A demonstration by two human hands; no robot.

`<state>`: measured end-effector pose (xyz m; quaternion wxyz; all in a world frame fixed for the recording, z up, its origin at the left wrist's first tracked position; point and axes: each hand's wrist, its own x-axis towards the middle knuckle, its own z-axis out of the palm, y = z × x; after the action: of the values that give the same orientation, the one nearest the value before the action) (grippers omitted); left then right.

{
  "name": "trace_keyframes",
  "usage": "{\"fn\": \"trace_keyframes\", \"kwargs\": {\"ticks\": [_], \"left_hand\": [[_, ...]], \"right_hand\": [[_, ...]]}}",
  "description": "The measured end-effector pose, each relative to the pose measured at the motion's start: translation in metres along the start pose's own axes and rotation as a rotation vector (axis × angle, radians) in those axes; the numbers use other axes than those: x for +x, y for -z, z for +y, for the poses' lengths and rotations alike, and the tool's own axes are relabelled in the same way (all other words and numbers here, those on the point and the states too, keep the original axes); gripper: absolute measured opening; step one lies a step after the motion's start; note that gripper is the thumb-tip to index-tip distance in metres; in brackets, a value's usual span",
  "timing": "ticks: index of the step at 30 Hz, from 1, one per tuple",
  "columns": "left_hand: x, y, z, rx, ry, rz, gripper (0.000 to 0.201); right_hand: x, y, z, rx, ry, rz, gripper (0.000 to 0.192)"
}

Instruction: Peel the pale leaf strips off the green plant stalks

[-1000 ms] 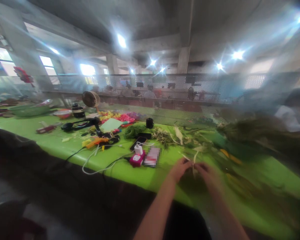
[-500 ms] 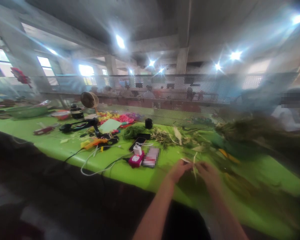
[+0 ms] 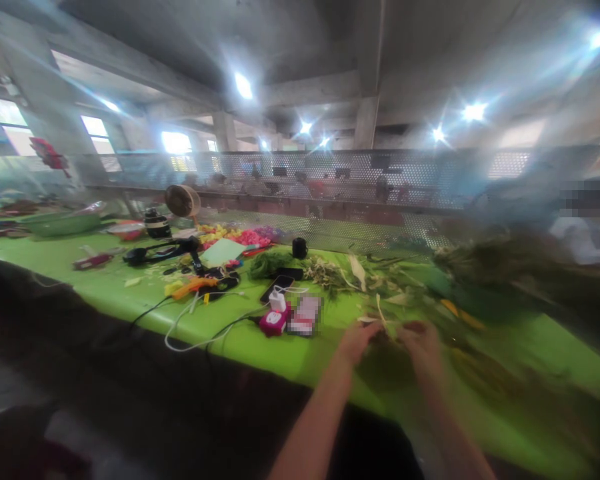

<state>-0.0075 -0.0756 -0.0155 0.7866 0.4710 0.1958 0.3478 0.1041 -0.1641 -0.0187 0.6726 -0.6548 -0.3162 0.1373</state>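
Note:
My left hand (image 3: 361, 341) is closed in a pinch above the green tabletop (image 3: 330, 353), holding a pale strip that looks like dried leaf or husk (image 3: 380, 311). The strip sticks up between the two hands, and its lower end is blurred. Just to the right, my right hand (image 3: 420, 341) has its fingers curled together near the strip's lower end. What those fingers pinch is too small to make out. Beyond the hands lie a broad pale leaf (image 3: 357, 272) and a heap of dry plant bits (image 3: 325, 272).
Left of my hands are a pink-boxed phone-like item (image 3: 305, 315), a magenta power socket (image 3: 274, 321) with cables, and an orange glue gun (image 3: 195, 287). A black cup (image 3: 299, 248) and a small fan (image 3: 183, 201) stand farther back. Dark foliage (image 3: 510, 273) fills the right.
My hands have drawn slightly apart. The pale strip between them leans more to the left, and its lower end no longer hangs below the fingers. The view has shifted a little.

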Motion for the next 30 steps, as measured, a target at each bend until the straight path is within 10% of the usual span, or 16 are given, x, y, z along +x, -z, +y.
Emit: {"fn": "trace_keyframes", "kwargs": {"ticks": [7, 30], "left_hand": [[0.000, 0.000, -0.001, 0.072, -0.060, -0.053, 0.043], [-0.002, 0.005, 0.006, 0.077, -0.023, -0.246, 0.048]], "right_hand": [[-0.008, 0.001, -0.020, -0.127, 0.021, -0.184, 0.036], [-0.011, 0.006, -0.025, -0.092, -0.071, -0.153, 0.027]]}}
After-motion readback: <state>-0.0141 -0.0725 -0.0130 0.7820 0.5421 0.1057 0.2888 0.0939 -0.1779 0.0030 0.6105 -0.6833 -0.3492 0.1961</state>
